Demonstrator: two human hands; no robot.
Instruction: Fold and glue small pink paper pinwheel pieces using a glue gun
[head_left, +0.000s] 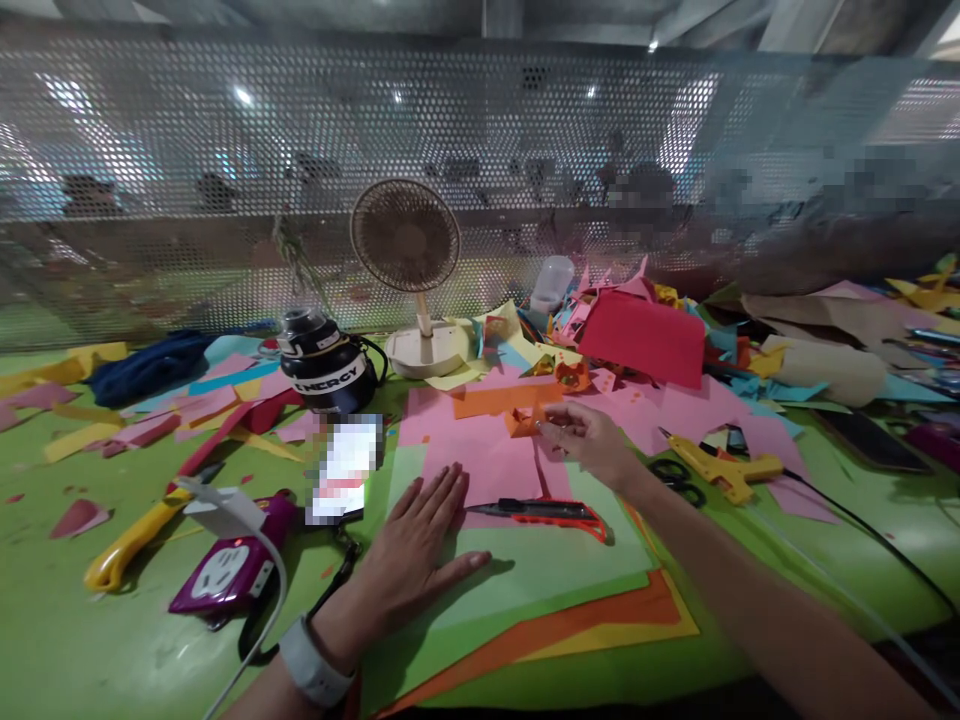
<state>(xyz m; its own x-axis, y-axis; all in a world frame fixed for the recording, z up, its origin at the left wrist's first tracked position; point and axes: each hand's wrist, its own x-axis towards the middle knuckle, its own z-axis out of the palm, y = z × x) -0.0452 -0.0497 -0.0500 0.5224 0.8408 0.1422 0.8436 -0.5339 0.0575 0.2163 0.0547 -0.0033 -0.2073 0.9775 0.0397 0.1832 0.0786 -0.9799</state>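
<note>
My left hand [420,545] lies flat with fingers spread, across the pink sheet [480,465] and the light green sheet [525,570] beneath it. In a pinch, my right hand [592,445] has the edge of a small folded orange paper piece [522,421] just above the pink sheet. A box cutter [540,510] with a red-orange handle rests between my hands, its tip pointing left. Behind the folded piece is a flat orange paper strip [487,400]. Orange and yellow sheets [600,625] stick out under the green ones.
A lit phone [346,470], purple power strip [236,565] and yellow-handled knife [135,540] lie left. Behind stand a dark bottle [326,365] and a fan [406,240]. At right are a yellow glue gun [724,465], black scissors [675,480] and paper scraps.
</note>
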